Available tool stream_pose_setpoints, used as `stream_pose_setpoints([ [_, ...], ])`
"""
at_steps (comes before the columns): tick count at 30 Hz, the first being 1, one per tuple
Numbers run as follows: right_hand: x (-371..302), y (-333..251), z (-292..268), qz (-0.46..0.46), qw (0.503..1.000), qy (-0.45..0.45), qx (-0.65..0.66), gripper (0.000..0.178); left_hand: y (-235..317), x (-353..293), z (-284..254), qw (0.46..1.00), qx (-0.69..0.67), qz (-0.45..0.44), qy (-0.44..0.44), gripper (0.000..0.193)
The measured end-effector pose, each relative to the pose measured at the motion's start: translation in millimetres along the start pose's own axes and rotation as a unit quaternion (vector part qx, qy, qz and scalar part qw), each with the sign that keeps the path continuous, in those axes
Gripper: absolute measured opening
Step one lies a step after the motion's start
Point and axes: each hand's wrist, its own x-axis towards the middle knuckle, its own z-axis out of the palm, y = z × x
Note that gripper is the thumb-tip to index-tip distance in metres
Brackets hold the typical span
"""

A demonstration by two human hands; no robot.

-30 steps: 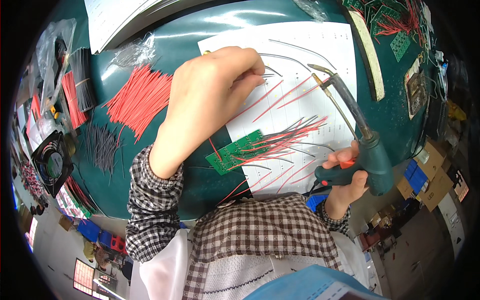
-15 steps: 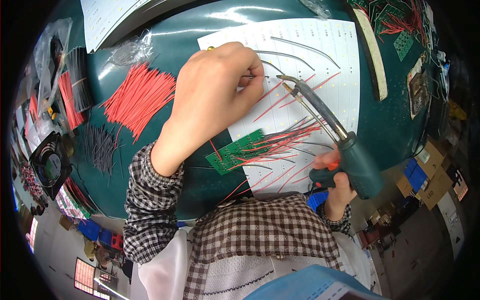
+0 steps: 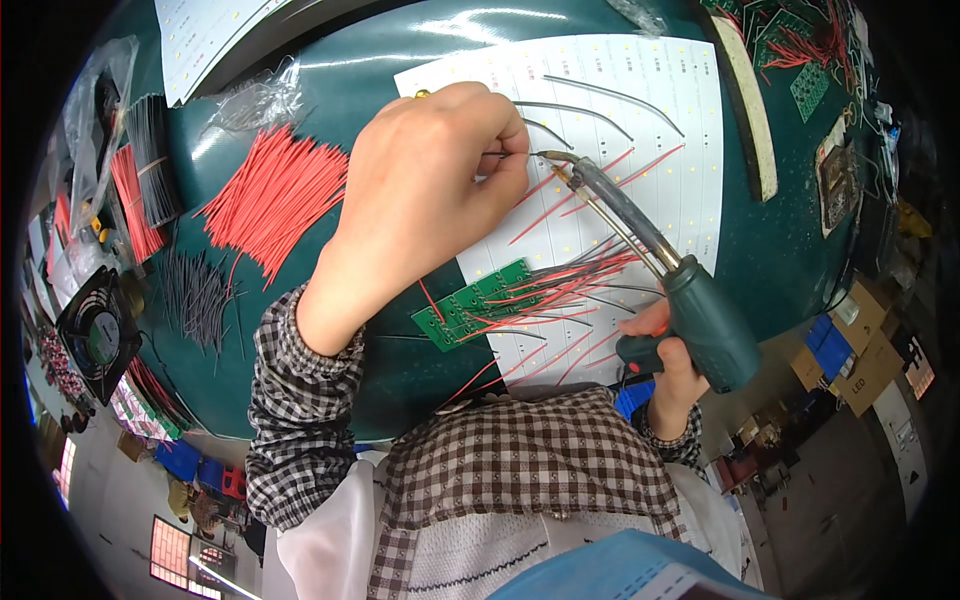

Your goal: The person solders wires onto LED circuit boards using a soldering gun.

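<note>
My left hand (image 3: 425, 195) pinches the end of a thin grey wire (image 3: 565, 108), fingertips pressed together on it over a white panel (image 3: 655, 95). My right hand (image 3: 665, 350) is closed around the handle of a dark green soldering gun (image 3: 690, 305); its metal tip sits just beside my left fingertips. Below my pinch lies a small green circuit board (image 3: 475, 300) bristling with red wires. A loose pile of red wires (image 3: 270, 200) lies beyond my left wrist.

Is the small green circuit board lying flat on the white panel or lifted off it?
Flat, by the look of it: the green circuit board rests on the white panel, red wires fanning from it, neither hand touching it.
</note>
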Motion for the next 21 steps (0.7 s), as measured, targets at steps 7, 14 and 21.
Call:
stream_pose_setpoints([
  [7,1,1,0,-0.002,1.0,-0.002,0.002,0.065,0,0,1,1.0,-0.006,-0.006,0.0,0.008],
  [14,-3,2,1,0.007,1.0,-0.001,0.014,0.066,1,1,0,1.0,0.002,-0.009,-0.005,0.007],
  [21,-2,-3,7,-0.006,0.996,0.039,0.08,0.061,1,1,0,1.0,-0.004,-0.007,-0.006,0.007],
])
